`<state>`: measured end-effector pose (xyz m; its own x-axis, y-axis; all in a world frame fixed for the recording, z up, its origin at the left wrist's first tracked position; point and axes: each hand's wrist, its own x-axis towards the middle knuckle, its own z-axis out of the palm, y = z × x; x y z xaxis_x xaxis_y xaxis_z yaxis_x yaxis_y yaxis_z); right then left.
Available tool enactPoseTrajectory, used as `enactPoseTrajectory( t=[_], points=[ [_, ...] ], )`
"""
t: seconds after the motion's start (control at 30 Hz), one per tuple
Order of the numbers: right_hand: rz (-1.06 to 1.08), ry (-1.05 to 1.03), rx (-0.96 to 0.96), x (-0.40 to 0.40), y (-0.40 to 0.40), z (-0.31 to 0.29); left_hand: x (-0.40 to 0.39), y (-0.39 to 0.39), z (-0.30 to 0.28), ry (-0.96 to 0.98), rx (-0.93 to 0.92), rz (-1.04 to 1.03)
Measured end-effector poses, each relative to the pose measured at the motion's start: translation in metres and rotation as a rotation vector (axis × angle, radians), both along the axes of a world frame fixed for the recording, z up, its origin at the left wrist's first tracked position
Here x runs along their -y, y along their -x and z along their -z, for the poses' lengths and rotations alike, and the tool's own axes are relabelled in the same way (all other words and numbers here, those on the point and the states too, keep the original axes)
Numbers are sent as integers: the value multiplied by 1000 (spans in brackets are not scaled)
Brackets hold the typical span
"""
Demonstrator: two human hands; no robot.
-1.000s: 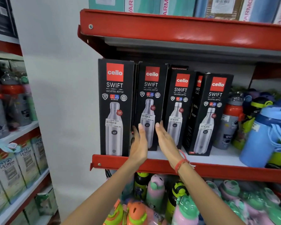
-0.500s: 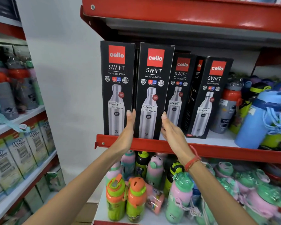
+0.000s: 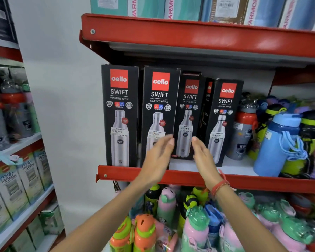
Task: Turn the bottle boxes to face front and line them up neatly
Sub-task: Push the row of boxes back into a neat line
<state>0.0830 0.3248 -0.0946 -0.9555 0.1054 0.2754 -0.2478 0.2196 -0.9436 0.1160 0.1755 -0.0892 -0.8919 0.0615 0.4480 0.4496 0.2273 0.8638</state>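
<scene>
Flanking third box [image 3: 187, 117] on shelf [image 3: 244, 180], left hand [image 3: 157, 159] and right hand [image 3: 204, 157] open flat, gripping nothing.

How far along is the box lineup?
Done: the first box and second box face front at the shelf edge. In hand: the left hand and right hand are open either side of the third box, no grip yet. Left: the third sits further back; the fifth box is angled and back, and the fourth box shows only its side.
</scene>
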Motion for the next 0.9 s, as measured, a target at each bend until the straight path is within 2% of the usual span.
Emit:
enactPoseTrajectory(
  t=[0.1, 0.23, 0.37, 0.6, 0.77, 0.9],
  points=[
    [-5, 18, 68, -7, 18, 2, -41, 16, 4, 23, 167, 64],
    [-13, -26, 172, -9, 40, 8, -69, 43, 6, -73, 307, -22],
    [-30, -12, 194, -9, 54, 9, -81, 64, 1, -156, 393, -124],
    [-69, 6, 178, -17, 51, 13, -84, 60, 12, -90, 390, -139],
    [-117, 20, 214, -32, 26, 19, -68, 30, 19, -196, 380, -11],
    [-124, 13, 244, -40, 9, 22, -56, 28, 16, -336, 500, -3]
  ],
)
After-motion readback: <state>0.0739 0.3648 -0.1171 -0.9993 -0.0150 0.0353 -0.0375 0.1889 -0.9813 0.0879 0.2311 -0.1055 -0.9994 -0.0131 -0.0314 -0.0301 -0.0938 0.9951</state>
